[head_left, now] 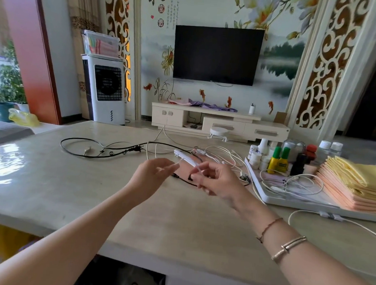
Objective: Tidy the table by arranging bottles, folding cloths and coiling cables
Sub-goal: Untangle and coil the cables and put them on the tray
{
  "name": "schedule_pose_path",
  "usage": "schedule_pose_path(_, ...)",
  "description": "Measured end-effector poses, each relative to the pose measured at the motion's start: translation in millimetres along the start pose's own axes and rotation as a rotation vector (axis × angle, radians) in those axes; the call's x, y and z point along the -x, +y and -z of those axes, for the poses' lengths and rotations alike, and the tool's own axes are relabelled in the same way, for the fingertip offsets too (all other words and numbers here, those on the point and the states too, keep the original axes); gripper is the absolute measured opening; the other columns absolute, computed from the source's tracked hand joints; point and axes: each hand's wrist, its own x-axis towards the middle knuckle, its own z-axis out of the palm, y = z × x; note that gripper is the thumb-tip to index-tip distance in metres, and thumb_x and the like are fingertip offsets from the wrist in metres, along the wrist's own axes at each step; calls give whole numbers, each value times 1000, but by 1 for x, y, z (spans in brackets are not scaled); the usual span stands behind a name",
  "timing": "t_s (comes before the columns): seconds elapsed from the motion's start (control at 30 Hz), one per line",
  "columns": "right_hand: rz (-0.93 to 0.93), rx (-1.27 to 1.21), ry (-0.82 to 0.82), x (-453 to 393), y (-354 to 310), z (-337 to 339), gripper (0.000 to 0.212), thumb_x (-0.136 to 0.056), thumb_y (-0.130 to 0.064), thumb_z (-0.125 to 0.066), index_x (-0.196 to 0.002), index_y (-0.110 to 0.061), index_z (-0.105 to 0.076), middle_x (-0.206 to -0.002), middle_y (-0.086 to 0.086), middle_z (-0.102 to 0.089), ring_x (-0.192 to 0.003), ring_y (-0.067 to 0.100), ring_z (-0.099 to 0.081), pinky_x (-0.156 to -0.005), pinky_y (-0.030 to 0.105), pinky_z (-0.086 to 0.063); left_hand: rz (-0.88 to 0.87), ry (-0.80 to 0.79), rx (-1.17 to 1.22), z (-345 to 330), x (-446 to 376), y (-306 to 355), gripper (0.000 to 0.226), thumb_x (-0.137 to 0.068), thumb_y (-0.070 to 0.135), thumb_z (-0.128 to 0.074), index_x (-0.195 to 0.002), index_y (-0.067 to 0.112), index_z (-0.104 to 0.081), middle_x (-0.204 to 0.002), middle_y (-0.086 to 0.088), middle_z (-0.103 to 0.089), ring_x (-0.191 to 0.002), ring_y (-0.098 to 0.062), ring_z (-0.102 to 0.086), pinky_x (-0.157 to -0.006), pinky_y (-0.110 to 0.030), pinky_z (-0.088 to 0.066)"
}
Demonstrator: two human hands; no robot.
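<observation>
Two bare forearms are extended over the desk (77,180), nearest the camera. A thin white cable (185,158) is pinched by the right hand (218,180), fingers curled, and is touched by the loosely extended fingers of the left hand (153,173); whether it is gripped there cannot be told. A black cable (92,148) is looped on the desk beyond the hands, with a short black lead (182,178) seen beneath them. At right, a white tray (288,200) is loaded with bottles (279,160), loose white cables (293,183) and folded cloths (353,184), stacked yellow over peach.
</observation>
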Motion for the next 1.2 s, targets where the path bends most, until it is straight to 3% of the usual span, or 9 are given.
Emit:
schedule_pose_path(0.07, -33, -214, 74, 0, -5, 2, 9, -84, -5, -69, -89, -9, -64, -68, 2, -59, -49, 5, -49, -51, 16, -41, 57, 27, 133, -9, 2, 3, 13, -88, 32, -66, -85, 20, -71, -79, 4, -69, -77, -14, -65, -73, -28, -47)
schedule_pose_path(0.23, -72, -664, 303, 1, -5, 9, 14, -84, -2, -66, -79, -10, -56, -62, 1, -55, -49, 7, -47, -44, 14, -38, 42, -105, 254, -40, 18, 21, 13, -91, 11, -60, -98, 13, -71, -90, 3, -72, -78, 3, -63, -67, -3, -40)
schedule_pose_path(0.47, -29, -674, 564, -3, 9, 28, 21, -90, -7, -61, -75, -12, -48, -60, 0, -48, -52, 7, -42, -49, 14, -36, 97, -279, 278, -84, 27, 46, 43, -74, 35, -79, -112, 23, -61, -97, 6, -62, -87, -1, -57, -71, -6, -44)
schedule_pose_path(0.57, -22, -553, 578, 3, 12, 41, 22, -90, -8, -63, -76, -13, -47, -64, -1, -49, -54, 7, -44, -56, 19, -35, 82, -237, 217, -109, 25, 49, 59, -56, 54, -84, -102, 26, -58, -97, 9, -61, -101, -10, -55, -77, -18, -45)
schedule_pose_path(0.67, -21, -472, 605, 12, 16, 61, 22, -89, -11, -65, -76, -15, -47, -66, -4, -45, -56, 5, -43, -62, 20, -35, 27, -209, 170, -134, 23, 53, 69, -42, 70, -70, -94, 29, -53, -89, 19, -59, -105, -17, -54, -94, -35, -45)
schedule_pose_path(0.83, -38, -493, 625, 27, 23, 82, 21, -91, -14, -62, -78, -17, -46, -73, -2, -47, -71, 10, -45, -77, 25, -38, -122, -241, -48, -162, 32, 69, 69, -42, 73, -54, -99, 36, -44, -95, 23, -57, -101, -5, -40, -92, -27, -28)
schedule_pose_path(1.03, -67, -368, 546, 38, 19, 94, 19, -90, -19, -63, -82, -16, -46, -78, -3, -52, -72, 9, -51, -71, 24, -40, -189, -235, 74, -175, 22, 60, 6, -85, 31, -61, -83, 27, -57, -89, 14, -68, -96, -8, -58, -92, -34, -40)
schedule_pose_path(1.13, -66, -394, 475, 40, 15, 103, 16, -84, -23, -65, -82, -18, -51, -94, 1, -62, -77, 6, -53, -78, 24, -37, -185, -318, 265, -159, 16, 58, 19, -95, 11, -51, -80, 22, -59, -79, 6, -72, -88, -16, -65, -86, -36, -45)
schedule_pose_path(1.2, -50, -476, 400, 38, 11, 105, 8, -83, -25, -62, -85, -19, -58, -100, 0, -67, -85, 8, -59, -87, 29, -35, -194, -328, 343, -144, 13, 58, 17, -93, 16, -46, -86, 16, -62, -74, 3, -71, -83, -25, -65, -85, -36, -46)
